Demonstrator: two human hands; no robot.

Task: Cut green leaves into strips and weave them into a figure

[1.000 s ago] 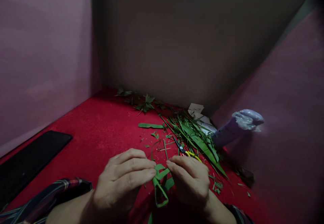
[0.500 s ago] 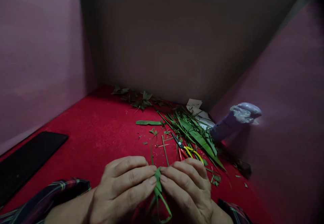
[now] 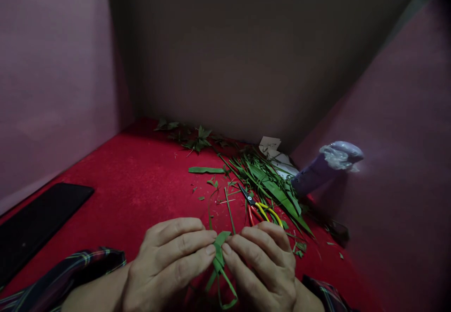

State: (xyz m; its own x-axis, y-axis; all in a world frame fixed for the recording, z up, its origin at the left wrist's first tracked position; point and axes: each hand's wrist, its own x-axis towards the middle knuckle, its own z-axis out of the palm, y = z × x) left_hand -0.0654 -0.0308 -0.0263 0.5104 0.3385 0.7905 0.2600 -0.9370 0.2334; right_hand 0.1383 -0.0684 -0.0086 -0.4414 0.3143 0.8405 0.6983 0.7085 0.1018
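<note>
Hands (image 3: 214, 265) fingertip to fingertip, pinching leaf strip (image 3: 219, 255)

Dim, low-contrast view; corners vignette dark, edges bend and blur, centre moderately sharp

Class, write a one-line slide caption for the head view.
Both hands, left hand and right hand, pinch a folded leaf strip near scissors.

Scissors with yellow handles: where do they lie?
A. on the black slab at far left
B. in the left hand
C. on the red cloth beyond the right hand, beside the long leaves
C: the scissors lie on the red cloth, beside the long leaves, beyond the right hand.
</note>
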